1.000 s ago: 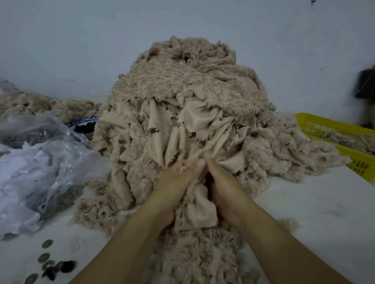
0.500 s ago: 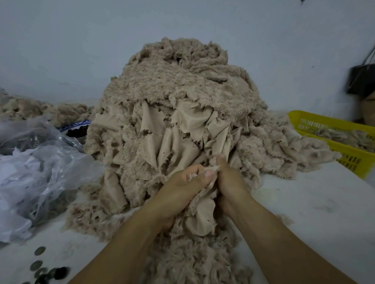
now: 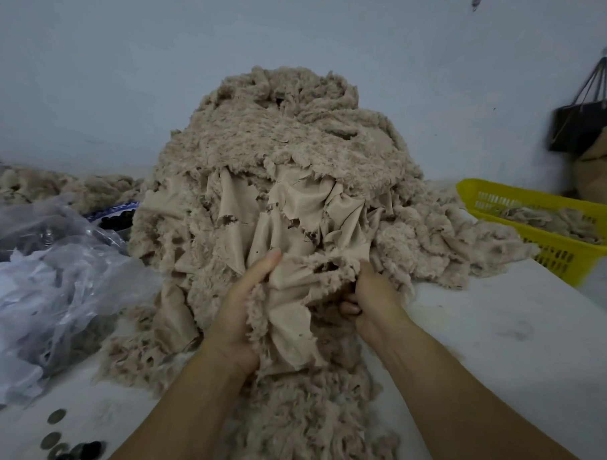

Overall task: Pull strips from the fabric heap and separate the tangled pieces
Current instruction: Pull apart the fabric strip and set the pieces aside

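At far left we see crumpled clear plastic (image 3: 49, 288) crowding the table (image 3: 499, 325), with a few dark discs (image 3: 73, 451) near the front edge. In the centre the beige fabric heap (image 3: 281, 149) rises straight ahead of the hands and touches them. The left hand (image 3: 237, 317) curls round the fluffy edge of a strip (image 3: 291, 319), thumb pressed to its smooth side; the right hand (image 3: 374, 295) clutches the strip's other end. The strip runs left to right between them, both hands equally near the heap. We judge a pull toward us or rightward has room: bare table lies right, until the yellow basket (image 3: 555, 256) at the far edge.
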`<act>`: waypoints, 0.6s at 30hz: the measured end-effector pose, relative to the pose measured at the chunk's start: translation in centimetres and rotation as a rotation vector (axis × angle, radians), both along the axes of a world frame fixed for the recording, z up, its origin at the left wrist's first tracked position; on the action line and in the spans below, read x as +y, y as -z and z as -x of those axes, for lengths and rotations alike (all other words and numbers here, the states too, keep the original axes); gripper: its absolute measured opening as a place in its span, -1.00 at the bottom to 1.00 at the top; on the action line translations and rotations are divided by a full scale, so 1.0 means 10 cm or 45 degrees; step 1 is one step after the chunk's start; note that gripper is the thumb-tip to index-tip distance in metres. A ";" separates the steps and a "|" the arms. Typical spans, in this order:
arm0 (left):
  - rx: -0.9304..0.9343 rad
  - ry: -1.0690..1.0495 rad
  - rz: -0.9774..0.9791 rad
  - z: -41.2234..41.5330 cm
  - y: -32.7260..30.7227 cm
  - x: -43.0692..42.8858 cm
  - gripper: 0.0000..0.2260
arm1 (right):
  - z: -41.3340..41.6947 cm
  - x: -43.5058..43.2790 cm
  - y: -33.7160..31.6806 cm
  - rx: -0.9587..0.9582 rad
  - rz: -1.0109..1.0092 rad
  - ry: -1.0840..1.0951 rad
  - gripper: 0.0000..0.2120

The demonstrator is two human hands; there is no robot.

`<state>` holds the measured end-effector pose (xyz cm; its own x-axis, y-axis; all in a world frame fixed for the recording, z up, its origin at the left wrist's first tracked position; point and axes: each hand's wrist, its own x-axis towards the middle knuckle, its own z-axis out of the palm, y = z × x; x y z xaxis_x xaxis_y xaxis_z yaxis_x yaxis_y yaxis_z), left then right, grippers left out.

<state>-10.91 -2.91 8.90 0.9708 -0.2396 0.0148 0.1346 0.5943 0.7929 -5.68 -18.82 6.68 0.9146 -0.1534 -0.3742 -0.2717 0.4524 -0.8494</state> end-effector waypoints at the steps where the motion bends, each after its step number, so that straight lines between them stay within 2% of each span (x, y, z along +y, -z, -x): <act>1: 0.012 -0.017 0.029 -0.01 -0.01 0.01 -0.76 | 0.00 0.01 -0.01 0.005 0.000 0.006 -0.68; 3: 0.026 -0.025 0.056 0.00 -0.03 0.02 -0.75 | 0.00 0.02 -0.01 0.028 0.003 0.021 -0.67; 6: 0.045 -0.005 0.092 -0.01 -0.02 0.01 -0.50 | -0.01 0.03 -0.01 0.041 -0.004 0.048 -0.66; 8: 0.055 -0.017 0.095 -0.02 -0.01 0.02 -0.53 | 0.01 0.01 -0.02 -0.004 0.095 0.013 -0.64; 10: 0.099 -0.061 0.061 -0.04 0.00 0.06 -0.62 | 0.05 -0.01 -0.01 -0.119 0.342 -0.046 -0.51; 12: 0.141 -0.108 -0.031 -0.05 0.04 0.08 -0.60 | 0.13 0.00 -0.03 -0.292 0.697 -0.020 -0.38; 13: 0.146 -0.129 -0.085 -0.05 0.06 0.09 -0.59 | 0.17 0.01 -0.05 -0.423 0.815 0.044 -0.39; 14: 0.141 -0.142 -0.137 -0.04 0.06 0.07 -0.58 | 0.22 0.03 -0.08 -0.606 0.882 0.112 -0.46; 16: 0.105 -0.138 -0.219 -0.04 0.07 0.04 -0.56 | 0.30 0.07 -0.13 -0.979 1.031 0.137 -0.72; 17: 0.083 -0.129 -0.235 -0.05 0.08 0.03 -0.56 | 0.31 0.09 -0.13 -1.092 1.127 0.044 -0.84; 18: 0.063 -0.121 -0.234 -0.05 0.09 0.03 -0.57 | 0.30 0.11 -0.12 -1.171 1.222 -0.086 -0.81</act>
<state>-10.37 -2.63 8.02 0.9876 -0.1409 -0.0692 0.1264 0.4524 0.8828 -8.67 -17.75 7.90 0.7906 0.0486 0.6104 0.5715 -0.4166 -0.7070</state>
